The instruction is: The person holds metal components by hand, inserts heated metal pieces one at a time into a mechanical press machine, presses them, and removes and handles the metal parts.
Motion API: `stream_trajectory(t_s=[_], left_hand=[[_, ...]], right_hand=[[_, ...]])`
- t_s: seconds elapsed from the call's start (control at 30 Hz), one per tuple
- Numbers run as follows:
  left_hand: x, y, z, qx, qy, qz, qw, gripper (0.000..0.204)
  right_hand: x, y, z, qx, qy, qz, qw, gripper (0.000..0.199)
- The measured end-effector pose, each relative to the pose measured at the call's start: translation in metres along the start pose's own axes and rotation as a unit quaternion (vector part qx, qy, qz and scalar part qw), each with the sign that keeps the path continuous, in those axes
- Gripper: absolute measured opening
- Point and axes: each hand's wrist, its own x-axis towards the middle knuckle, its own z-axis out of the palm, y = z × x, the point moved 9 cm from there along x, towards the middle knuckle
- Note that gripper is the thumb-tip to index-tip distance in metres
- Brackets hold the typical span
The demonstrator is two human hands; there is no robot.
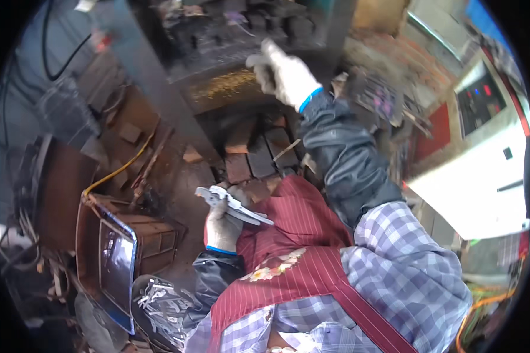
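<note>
My left hand (224,228), in a white work glove, is closed around a small stack of pale grey metal pieces (234,206) that look like plier halves. It rests by my lap, over the red striped apron (300,217). My right hand (285,73), gloved in white with a blue cuff, reaches forward to the dark machine bed (212,53). Its fingers are apart, and nothing shows in them. Just below that hand is a ledge strewn with golden-brown bits (227,84). Beside my left forearm, a round container holds several similar metal pieces (162,306).
A steel machine post (171,88) stands ahead on the left. Left of me are a rusty bin with a blue rim (129,241) and a yellow cable (121,170). Bricks (259,162) pave the floor under the machine. A white control cabinet (477,182) stands at right.
</note>
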Motion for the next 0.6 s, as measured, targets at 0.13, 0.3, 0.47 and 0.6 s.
stream_trajectory(t_s=[0.13,0.3,0.47,0.6], left_hand=[[-0.002,-0.008,0.026,-0.005,-0.064,-0.046,0.997,0.055],[-0.010,-0.014,0.036,0.026,-0.066,-0.050,0.996,0.056],[-0.011,-0.011,0.013,0.059,0.003,-0.044,0.997,0.045],[-0.014,-0.015,0.014,0.051,-0.002,-0.058,0.997,0.040]], right_hand=[[-0.080,0.058,-0.046,0.074,-0.008,0.052,0.996,0.041],[-0.189,0.129,-0.180,0.125,0.296,0.104,0.941,0.026],[-0.218,0.120,-0.260,0.145,0.416,0.033,0.897,0.023],[-0.192,0.107,-0.283,0.206,0.448,-0.028,0.870,0.028]])
